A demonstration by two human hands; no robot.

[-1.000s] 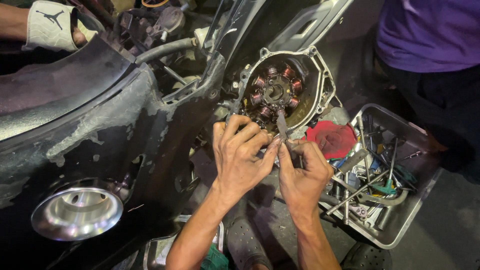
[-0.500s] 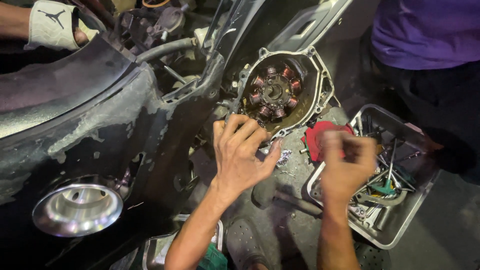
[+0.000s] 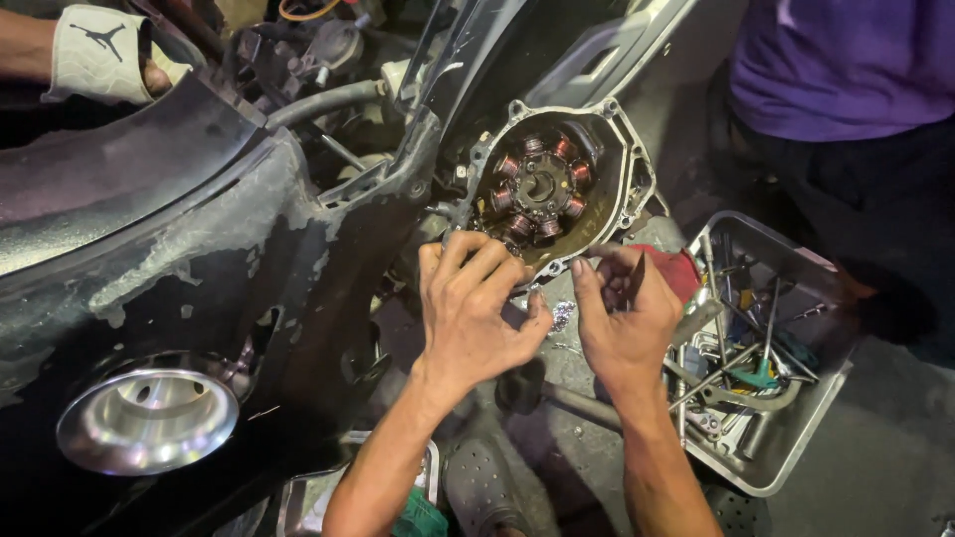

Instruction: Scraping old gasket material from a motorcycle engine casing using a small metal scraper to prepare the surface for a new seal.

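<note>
A thin dark metal tool is being pinched between the thumb and curled fingers of the right hand, just below and to the right of the round engine cover with its ring of copper-coloured coils. The tool's long axis is being kept nearly upright, with its upper end pointed toward the lower rim of that coil cover; only a short length is being shown above the fingers, and what kind of tip it has cannot be told. The fingers of the left hand are being held spread and slightly bent, their tips being pressed against the metal just under the coil cover's lower left edge; nothing is being gripped by them. The two hands are being kept close together, a narrow gap with a small bright bit of metal being left between them.

Below and to the right of the coil cover, a grey rectangular metal tray is being rested on the ground, and a jumble of wrenches, rods and other long steel tools is being held in it. A red rag is being draped at the tray's near corner, right beside the right hand.

Left of the coil cover, scuffed black bodywork is being gripped by another person's white-gloved hand. Far right of the cover, a person in a purple shirt is being seen.
</note>
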